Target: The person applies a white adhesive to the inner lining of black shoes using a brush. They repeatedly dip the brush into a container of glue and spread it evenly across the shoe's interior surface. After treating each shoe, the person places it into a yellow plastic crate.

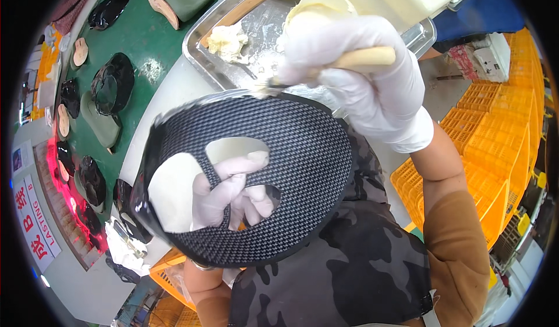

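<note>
I've got R hand [378, 94], white-gloved, mostly closed round a wood-handled brush [370, 57], its tip at the far rim of the black woven-look piece [303, 164]. L hand [211, 203], also gloved, shows thru the piece's openings, fingers curled in, holding it; can't tell how tight. Piece is up by the near edge of a metal tray [256, 27], w/ cream paste [227, 42] nr tray's L corner. Glossy black parts [109, 10] lie twd the green bench's [154, 42] L edge.
</note>
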